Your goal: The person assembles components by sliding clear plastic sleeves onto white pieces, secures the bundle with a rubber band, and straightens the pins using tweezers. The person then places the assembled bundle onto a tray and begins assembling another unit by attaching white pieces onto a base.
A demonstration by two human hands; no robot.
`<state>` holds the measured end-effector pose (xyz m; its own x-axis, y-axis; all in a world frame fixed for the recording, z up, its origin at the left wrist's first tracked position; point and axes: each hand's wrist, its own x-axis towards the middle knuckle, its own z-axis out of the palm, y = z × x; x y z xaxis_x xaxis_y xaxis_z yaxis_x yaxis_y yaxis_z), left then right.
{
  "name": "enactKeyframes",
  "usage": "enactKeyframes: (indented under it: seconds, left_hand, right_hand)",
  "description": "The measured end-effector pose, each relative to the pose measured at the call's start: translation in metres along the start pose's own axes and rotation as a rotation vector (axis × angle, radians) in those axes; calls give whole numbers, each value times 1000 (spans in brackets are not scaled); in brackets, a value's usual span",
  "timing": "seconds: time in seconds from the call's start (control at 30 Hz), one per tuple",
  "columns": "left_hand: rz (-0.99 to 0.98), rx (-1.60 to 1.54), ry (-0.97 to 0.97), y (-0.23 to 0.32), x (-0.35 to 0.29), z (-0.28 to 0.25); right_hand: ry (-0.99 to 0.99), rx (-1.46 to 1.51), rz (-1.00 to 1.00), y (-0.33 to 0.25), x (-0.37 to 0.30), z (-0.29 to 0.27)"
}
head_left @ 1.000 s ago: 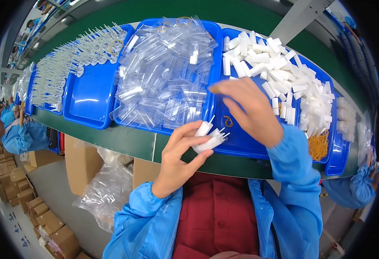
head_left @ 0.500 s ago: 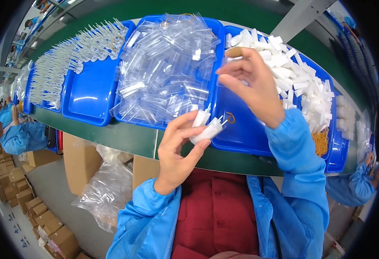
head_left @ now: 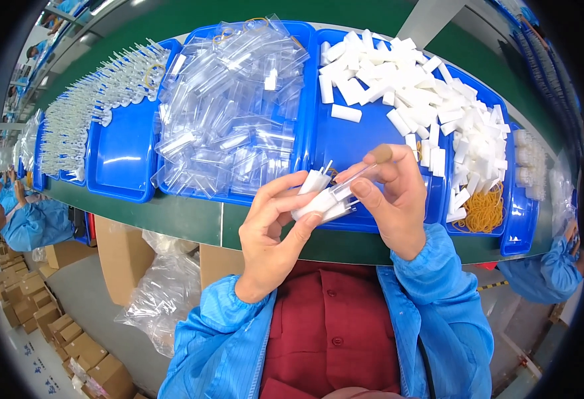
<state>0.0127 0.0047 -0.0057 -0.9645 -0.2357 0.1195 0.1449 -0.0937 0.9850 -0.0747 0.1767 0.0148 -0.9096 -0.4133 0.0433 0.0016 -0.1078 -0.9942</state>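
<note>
Head: white pieces (head_left: 320, 202) between left fingers (head_left: 279, 188)

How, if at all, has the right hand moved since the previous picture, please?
Yes: judged against the blue tray holding white blocks, the right hand has come toward the tray's near edge, closer to the left hand.

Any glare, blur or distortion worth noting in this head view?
Head view: a glare streak on the blue tray left of the clear sleeves; head view: scattered highlights on those sleeves; head view: the front edge of the green bench bows, and the corners go black; head view: white pieces in the left grip show little surface detail.
</note>
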Motion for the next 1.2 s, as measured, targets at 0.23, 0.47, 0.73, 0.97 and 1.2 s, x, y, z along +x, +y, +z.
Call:
enactKeyframes:
  seconds: [0.23,0.47,0.73,0.97,1.2]
  left_hand:
    - [2,43,4,-1,-1,5]
    - [-16,69,8,-2,-2,7]
    - [-19,72,-16,-4,-1,8]
    - [-120,56,-10,1,5,8]
    - [128,420,-46,-2,7,9]
  right_hand:
    - [73,-76,-130,12,-8,-3]
    - [63,21,51,12,-11,-9]
    - [79,-20,-80,22,-15,-5]
    - [66,-87,-204,26,-22,0]
    - [69,-148,-162,24,-19,-6]
